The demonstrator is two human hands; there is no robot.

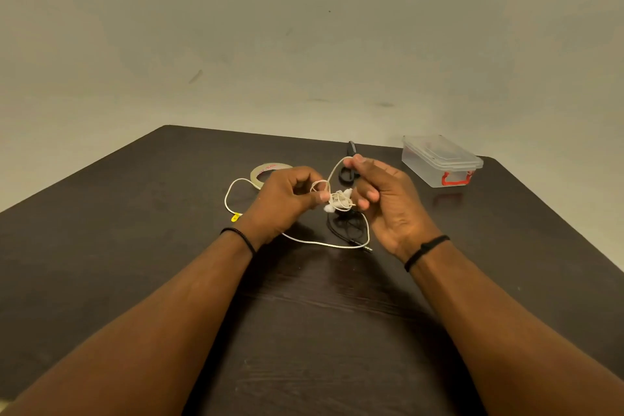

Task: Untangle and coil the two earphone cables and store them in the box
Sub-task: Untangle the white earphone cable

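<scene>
While our left hand [287, 199] and right hand [381, 196] pinch the knotted white cable [339, 201], the black cable [347, 228] lies untouched and the far-right box [439, 162] sits closed.

One head-worn camera looks forward and down from above the person's forearms onto the dark table [169, 246], close in; the bare wall [304, 27] fills the upper half.
</scene>
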